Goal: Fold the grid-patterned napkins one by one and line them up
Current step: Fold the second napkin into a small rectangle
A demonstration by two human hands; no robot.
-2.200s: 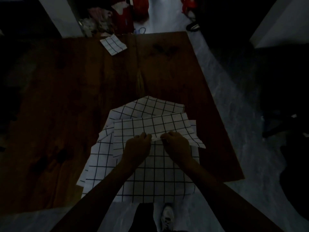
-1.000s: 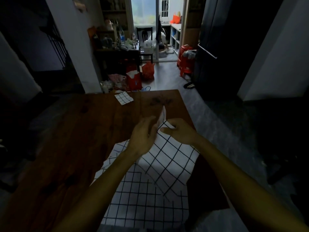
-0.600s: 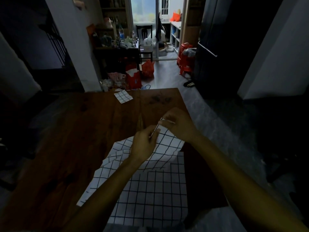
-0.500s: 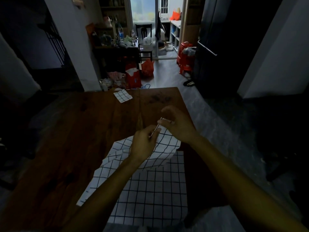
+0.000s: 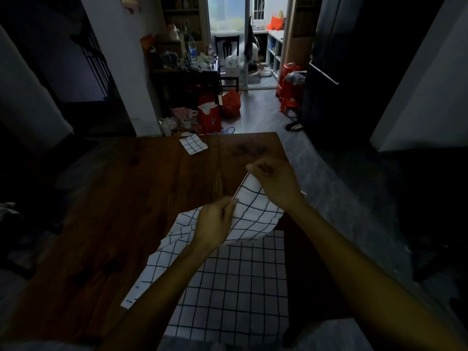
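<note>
A white napkin with a black grid (image 5: 249,214) hangs folded between both hands above the wooden table (image 5: 106,211). My left hand (image 5: 215,224) pinches its near end and my right hand (image 5: 276,182) pinches its far end, with the top edge stretched taut between them. Below it a pile of unfolded grid napkins (image 5: 233,287) lies at the table's near edge, partly hidden by my left forearm. One small folded grid napkin (image 5: 193,144) rests at the table's far edge.
The table's right edge (image 5: 291,158) runs close beside my right hand, with grey floor beyond it. Past the far edge stand red bags (image 5: 210,117), clutter and a dark cabinet. The room is dim.
The head has tilted up from the table. Both hands lifted one napkin off the pile, brought its corners together and have now drawn apart along its edge.
</note>
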